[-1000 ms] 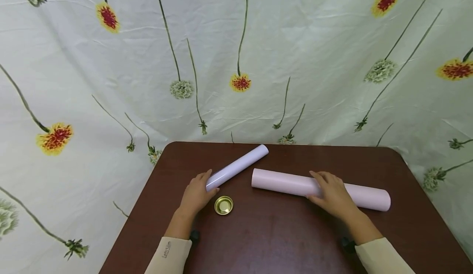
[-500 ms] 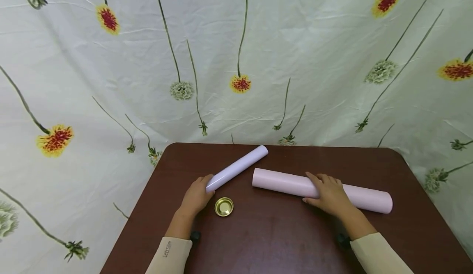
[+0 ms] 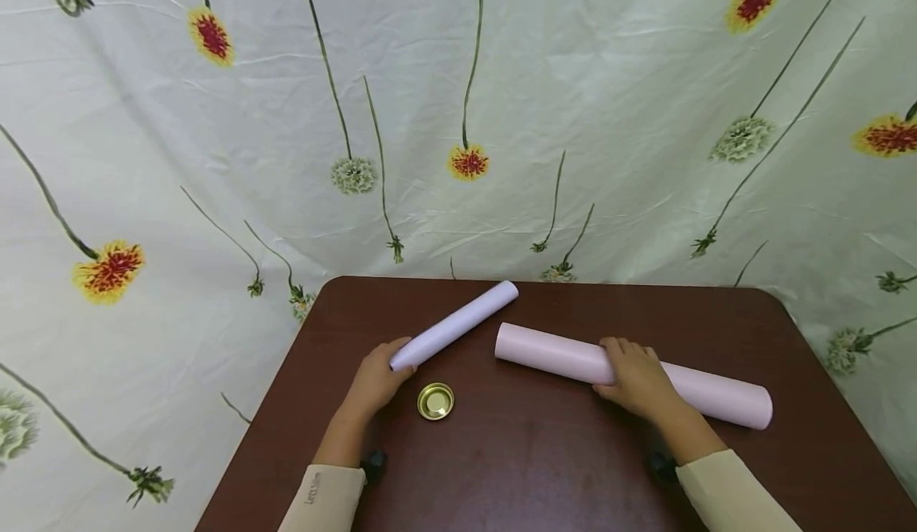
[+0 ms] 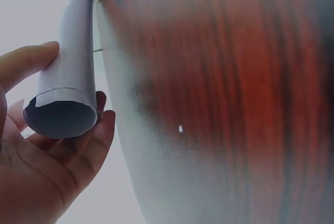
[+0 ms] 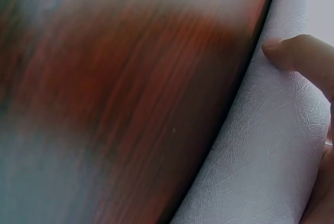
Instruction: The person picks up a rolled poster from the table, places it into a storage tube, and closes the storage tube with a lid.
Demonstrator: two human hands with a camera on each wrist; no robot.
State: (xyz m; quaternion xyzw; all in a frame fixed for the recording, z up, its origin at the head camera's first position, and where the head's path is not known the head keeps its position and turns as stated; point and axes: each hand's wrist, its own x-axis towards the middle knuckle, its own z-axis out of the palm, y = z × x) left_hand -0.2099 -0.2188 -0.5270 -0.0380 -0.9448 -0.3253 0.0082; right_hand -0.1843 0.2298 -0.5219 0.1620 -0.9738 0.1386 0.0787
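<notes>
Your left hand [image 3: 377, 379] cups the near end of the lilac roll [image 3: 455, 324]: thumb on one side, fingers curled under the other, open mouth of the tube facing your palm, as the left wrist view [image 4: 62, 114] shows. Looks like an end grip so you can steer or lift the tube from one point. The roll runs away from that hand, up and to the right, far end near the back edge of the desk [image 3: 544, 468].

Your right hand [image 3: 637, 377] is wrapped over the pink roll [image 3: 552, 354] around mid-length, fingers over the top, thumb tip pressed on the near face [image 5: 292, 51]. My read: a mid-length grip stops it rolling. This roll lies crosswise, extending left and right of that hand, right end lower in frame.

Looks: lilac roll is thinner, smooth, slightly glossy, hollow. Pink roll is thicker, longer, with a fine crinkled texture up close [image 5: 250, 161].

The two rolls sit close at their inner ends, not touching.

Small gold lid [image 3: 435, 400] lies flat just right of your left hand, untouched. Floral sheet [image 3: 458, 118] hangs behind the desk.
</notes>
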